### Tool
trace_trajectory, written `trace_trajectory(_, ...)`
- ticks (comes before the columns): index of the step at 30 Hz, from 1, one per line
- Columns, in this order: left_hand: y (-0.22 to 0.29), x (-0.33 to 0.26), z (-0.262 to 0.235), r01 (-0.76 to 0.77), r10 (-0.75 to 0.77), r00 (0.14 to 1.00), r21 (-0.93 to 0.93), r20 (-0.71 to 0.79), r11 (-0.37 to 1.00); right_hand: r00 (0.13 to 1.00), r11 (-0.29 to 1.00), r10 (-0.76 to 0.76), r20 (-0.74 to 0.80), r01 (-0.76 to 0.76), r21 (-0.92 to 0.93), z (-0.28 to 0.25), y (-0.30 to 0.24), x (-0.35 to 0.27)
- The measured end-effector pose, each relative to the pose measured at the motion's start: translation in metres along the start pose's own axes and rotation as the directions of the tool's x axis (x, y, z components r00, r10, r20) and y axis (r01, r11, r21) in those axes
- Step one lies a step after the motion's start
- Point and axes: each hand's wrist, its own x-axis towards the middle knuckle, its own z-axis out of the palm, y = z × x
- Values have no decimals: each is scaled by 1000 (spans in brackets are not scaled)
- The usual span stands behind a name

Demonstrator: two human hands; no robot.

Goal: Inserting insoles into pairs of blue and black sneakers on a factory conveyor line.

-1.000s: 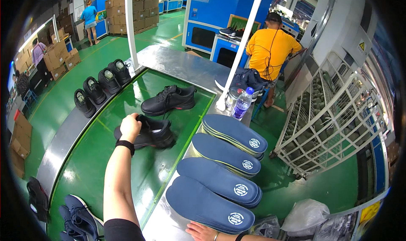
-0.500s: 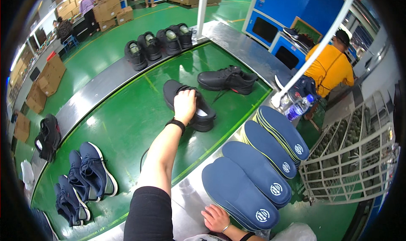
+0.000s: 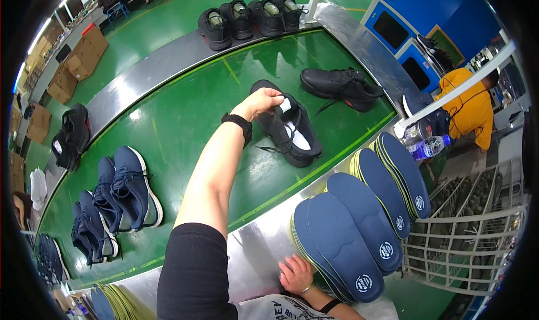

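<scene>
My left hand (image 3: 263, 103) pinches the tongue of a black lace-up shoe (image 3: 276, 130) lying on the green belt. The tongue is pulled up, and a white lining or insole shows through the shoe's opening. Its loose laces trail onto the belt. Just to the right and farther off lies another black shoe (image 3: 339, 88), on its own. My right hand (image 3: 296, 274) rests with spread fingers on the metal ledge (image 3: 255, 258), beside stacked navy insoles (image 3: 337, 241) with yellow-green edges. Whether its fingertips touch the stack, I cannot tell.
Several black shoes (image 3: 240, 19) stand on the far metal rim. Navy shoes with white soles (image 3: 135, 188) sit at the left on the belt. A water bottle (image 3: 429, 148) stands past the insoles, near a white wire rack (image 3: 466, 247). A person in yellow (image 3: 469, 103) is at the right.
My left hand has gone from gripping over the shoe's lacing to pinching its tongue, so the opening shows wider. The view has shifted, moving the scene up and partly right. My right hand stays by the insoles.
</scene>
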Motion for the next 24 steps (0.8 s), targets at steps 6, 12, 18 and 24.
trace_trajectory(6, -8, -6, -8, -37, 62, 986, -163, 152, 986, 1000, 1000, -2, 3, 2, -2, 2, -1, -3)
trace_trajectory(12, -16, -23, 30, -267, 437, 822, 432, -365, 862, 1000, 1000, 3, 18, -3, 11, 4, 1, -3)
trace_trajectory(18, -14, -54, 60, -295, 587, 703, 586, -401, 754, 1000, 1000, 0, 0, 0, -3, 7, 4, -5)
trace_trajectory(24, -17, -36, 13, -129, 115, 969, -48, -218, 991, 1000, 1000, -17, 12, 17, 1, 9, 4, -4)
